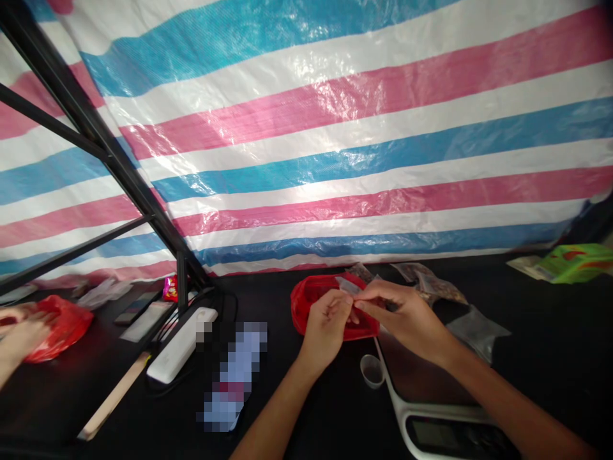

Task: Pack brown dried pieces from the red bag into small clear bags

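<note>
Striped sheet bright, patchy white glare on creases. Tabletop near black, shadow detail lost. Left hand and right hand slightly soft; other person's hand far left and green packet far right blurrier, edges stretched. Pixel blocks hide a flat item.

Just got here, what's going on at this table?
A person's left hand and right hand meet at the fingertips, pinching what looks like a small clear bag above a red bag. A scale lies partly under the right forearm, with a small cup beside it. At far left, another person's hand touches a second red bag.
</note>
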A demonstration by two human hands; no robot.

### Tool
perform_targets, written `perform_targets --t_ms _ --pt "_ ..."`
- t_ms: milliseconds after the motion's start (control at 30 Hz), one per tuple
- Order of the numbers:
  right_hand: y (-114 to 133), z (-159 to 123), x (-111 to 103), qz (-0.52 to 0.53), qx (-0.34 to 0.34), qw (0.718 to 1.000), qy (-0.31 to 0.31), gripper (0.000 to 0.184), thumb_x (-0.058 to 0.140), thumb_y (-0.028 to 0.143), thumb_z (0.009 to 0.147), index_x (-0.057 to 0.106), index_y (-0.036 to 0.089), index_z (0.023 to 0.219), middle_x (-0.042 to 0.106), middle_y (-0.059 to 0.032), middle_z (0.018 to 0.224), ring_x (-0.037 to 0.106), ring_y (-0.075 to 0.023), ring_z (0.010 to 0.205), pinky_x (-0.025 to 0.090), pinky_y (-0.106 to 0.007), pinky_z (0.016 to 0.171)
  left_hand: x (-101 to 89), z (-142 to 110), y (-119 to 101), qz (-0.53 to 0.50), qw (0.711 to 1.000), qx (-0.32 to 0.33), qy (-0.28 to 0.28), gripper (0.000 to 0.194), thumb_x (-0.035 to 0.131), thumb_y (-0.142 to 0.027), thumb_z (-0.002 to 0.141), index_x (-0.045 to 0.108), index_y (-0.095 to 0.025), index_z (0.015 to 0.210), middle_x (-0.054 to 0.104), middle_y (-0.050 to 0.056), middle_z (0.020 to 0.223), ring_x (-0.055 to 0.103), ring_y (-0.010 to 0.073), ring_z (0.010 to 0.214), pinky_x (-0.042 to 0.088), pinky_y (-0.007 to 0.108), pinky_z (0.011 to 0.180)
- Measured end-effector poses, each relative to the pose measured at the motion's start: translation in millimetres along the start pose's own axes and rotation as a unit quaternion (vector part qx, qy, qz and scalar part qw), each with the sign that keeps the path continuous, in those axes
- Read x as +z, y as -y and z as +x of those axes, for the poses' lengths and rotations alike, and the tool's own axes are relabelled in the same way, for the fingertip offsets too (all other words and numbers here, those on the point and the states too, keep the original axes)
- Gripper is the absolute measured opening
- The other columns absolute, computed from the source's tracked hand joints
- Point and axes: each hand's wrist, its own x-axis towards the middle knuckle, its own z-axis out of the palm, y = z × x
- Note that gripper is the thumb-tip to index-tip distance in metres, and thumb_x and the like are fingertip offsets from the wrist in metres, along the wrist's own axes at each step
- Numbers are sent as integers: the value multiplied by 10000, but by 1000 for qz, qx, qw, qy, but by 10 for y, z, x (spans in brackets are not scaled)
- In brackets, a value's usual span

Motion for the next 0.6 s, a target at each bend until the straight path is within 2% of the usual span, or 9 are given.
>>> perform_targets --t_ms 200,367,500,600 --pt "13 17 23 -48 12 999 -16 175 662 337 967 786 245 884 792 -26 893 730 -211 806 581 -319 768 -26 -23 17 75 997 19 -1 391 583 -552 992 639 -190 856 610 -4 704 567 139 658 437 257 649" --pt "-47 -3 67 -106 -7 990 -91 181 614 352 1003 741 244 932 764 -20 850 703 -190 723 559 -301 681 -28 -31 53 126 991 44 -17 378 569 -498 1005 565 -200 773 574 -15 702 519 120 629 419 241 612" --pt "-103 -23 43 -161 -14 980 -114 227 556 398 1042 725 249 1071 779 -32 895 731 -202 757 566 -310 690 -47 7 125 59 997 34 -35 362 584 -504 998 592 -194 812 668 15 790 616 141 710 518 261 704" --pt "-113 -27 -6 -230 -12 968 -97 308 514 419 1056 696 272 1257 806 -37 948 767 -233 806 588 -338 713 -86 51 157 -27 997 10 -73 348 611 -517 980 592 -195 848 718 29 872 682 159 803 565 293 800"
